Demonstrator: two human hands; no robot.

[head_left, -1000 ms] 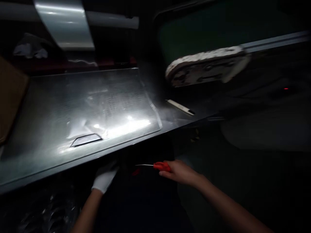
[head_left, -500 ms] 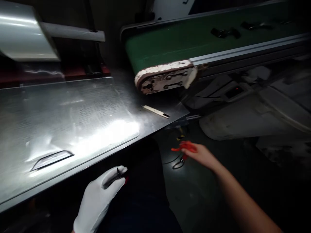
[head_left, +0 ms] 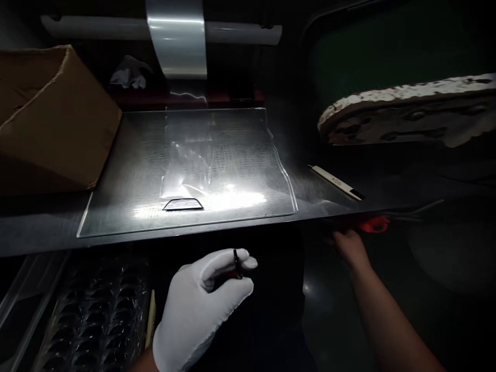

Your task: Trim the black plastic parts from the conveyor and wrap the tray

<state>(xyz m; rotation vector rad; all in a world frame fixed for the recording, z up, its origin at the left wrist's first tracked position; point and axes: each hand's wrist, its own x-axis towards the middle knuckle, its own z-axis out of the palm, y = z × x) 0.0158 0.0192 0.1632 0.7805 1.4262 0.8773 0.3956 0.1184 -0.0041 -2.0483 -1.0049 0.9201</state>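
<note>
My left hand (head_left: pixel 201 305), in a white glove, is closed with thumb and fingers round a small thin black part (head_left: pixel 237 263). A bit of red shows behind that part, and its full shape is hidden. My bare right hand (head_left: pixel 352 249) is under the table's front edge at the right, dim and blurred, its fingers mostly hidden. Just beyond it is a red tool (head_left: pixel 375 225), too blurred to name. On the glass plate (head_left: pixel 240 155) lies a black-rimmed clear trapezoid piece (head_left: pixel 183 204), at the end of a strip of clear film (head_left: pixel 188 160).
A cardboard box (head_left: pixel 77 134) stands on the metal table at the left. A film roll (head_left: pixel 178 41) hangs at the back. A white pen-like tool (head_left: pixel 335 182) marked A06 lies near the conveyor end (head_left: pixel 411 116). Below left is a tray (head_left: pixel 96 315) of dark curved pieces.
The view has swung left, bringing the box and tray into sight. My right hand, earlier closed on the red tool, is now beside it. My left hand keeps its black part.
</note>
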